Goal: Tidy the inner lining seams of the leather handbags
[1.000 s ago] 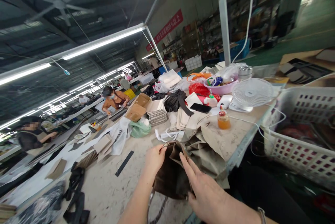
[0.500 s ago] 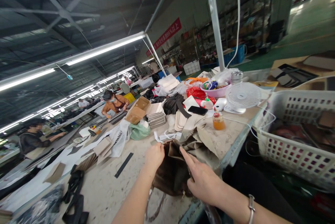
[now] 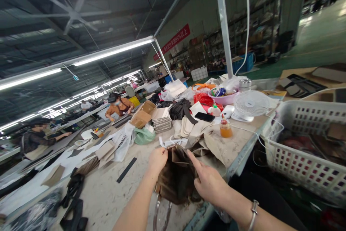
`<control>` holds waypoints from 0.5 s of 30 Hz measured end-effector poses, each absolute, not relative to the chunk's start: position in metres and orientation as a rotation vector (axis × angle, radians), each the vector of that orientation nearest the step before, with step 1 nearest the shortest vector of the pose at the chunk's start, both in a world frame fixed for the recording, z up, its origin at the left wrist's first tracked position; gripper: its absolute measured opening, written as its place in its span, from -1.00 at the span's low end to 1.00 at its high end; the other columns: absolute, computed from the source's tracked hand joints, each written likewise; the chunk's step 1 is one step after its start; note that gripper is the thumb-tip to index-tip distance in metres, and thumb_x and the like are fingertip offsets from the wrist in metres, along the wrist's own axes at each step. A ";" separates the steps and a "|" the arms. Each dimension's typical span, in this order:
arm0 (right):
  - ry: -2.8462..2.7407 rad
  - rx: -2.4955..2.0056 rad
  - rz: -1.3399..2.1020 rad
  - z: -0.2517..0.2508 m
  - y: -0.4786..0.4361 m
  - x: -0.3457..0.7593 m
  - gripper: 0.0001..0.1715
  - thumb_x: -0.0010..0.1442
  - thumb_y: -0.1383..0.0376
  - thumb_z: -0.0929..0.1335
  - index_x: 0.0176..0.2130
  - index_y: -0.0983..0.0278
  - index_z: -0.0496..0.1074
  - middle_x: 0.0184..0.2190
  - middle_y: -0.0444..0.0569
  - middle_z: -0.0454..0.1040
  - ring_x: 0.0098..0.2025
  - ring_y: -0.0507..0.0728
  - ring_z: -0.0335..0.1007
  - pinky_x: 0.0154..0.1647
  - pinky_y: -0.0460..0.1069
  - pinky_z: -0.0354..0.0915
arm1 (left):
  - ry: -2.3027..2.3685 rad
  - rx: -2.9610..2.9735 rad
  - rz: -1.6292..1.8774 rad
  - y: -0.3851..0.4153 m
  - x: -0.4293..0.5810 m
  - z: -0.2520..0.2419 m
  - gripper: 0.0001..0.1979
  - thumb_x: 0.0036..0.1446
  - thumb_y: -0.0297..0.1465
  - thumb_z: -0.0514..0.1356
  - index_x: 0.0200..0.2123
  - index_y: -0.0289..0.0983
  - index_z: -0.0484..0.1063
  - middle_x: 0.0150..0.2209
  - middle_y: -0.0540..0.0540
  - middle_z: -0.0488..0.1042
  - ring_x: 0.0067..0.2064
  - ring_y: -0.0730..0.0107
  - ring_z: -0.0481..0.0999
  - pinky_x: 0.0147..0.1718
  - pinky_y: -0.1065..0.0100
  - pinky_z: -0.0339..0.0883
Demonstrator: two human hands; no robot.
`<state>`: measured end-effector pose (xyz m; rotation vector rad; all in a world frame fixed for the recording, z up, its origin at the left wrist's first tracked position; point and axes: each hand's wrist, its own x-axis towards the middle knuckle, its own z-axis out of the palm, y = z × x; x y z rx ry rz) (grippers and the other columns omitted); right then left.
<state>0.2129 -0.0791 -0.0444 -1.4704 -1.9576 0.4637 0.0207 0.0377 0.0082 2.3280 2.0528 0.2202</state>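
A dark brown bag (image 3: 175,180) stands at the table's near edge with its mouth gaping toward me. My left hand (image 3: 158,160) pinches the bag's far left rim, fingers closed on it. On the opposite side, my right hand (image 3: 207,178) grips the right rim, its index finger stretched along the edge and the other fingers curled. A strap in clear plastic wrap (image 3: 162,211) hangs from the bag's near left side onto the table. Behind the bag lies crumpled beige-brown fabric (image 3: 213,148).
Beyond are a glue bottle (image 3: 226,127), a phone (image 3: 204,116), a white fan (image 3: 251,103) and stacked beige panels (image 3: 161,120). A white plastic basket (image 3: 302,155) stands at right. A black strip (image 3: 126,170) lies on the left. Two co-workers sit farther left.
Both hands keep their grip on the bag. The bag's mouth gapes a little wider, and its wrapped strap hangs more plainly in view. The camera has shifted slightly.
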 end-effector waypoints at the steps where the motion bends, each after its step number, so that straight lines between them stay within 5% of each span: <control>1: -1.969 -1.465 0.454 -0.042 -0.076 0.214 0.09 -0.11 0.53 0.20 0.35 0.31 -0.26 0.09 0.20 0.35 0.01 0.23 0.39 -0.02 0.06 0.31 | 2.082 2.308 0.224 0.034 0.017 0.012 -0.70 0.16 -0.31 0.04 -0.48 -0.26 0.51 -0.41 -0.13 0.56 -0.28 0.25 0.51 -0.40 0.38 0.15; 11: -2.069 -1.041 0.644 -0.014 0.016 0.228 0.09 -0.14 0.55 0.22 0.34 0.27 -0.20 -0.04 0.02 0.48 -0.04 0.17 0.40 0.03 0.05 0.24 | 2.008 1.969 0.078 -0.023 -0.061 0.039 -0.72 0.07 -0.30 0.04 -0.62 -0.26 0.36 -0.66 0.00 0.46 -0.56 0.37 0.48 -0.54 0.42 0.19; 15: -2.105 -0.976 0.762 -0.041 0.044 0.215 0.02 -0.15 0.56 0.23 0.30 0.30 -0.02 -0.06 0.04 0.49 -0.06 0.15 0.41 0.03 0.03 0.25 | 2.040 2.082 0.180 -0.035 -0.071 0.030 -0.71 0.01 -0.19 0.19 -0.26 -0.25 0.48 -0.25 -0.12 0.58 -0.19 0.17 0.54 -0.22 0.28 0.35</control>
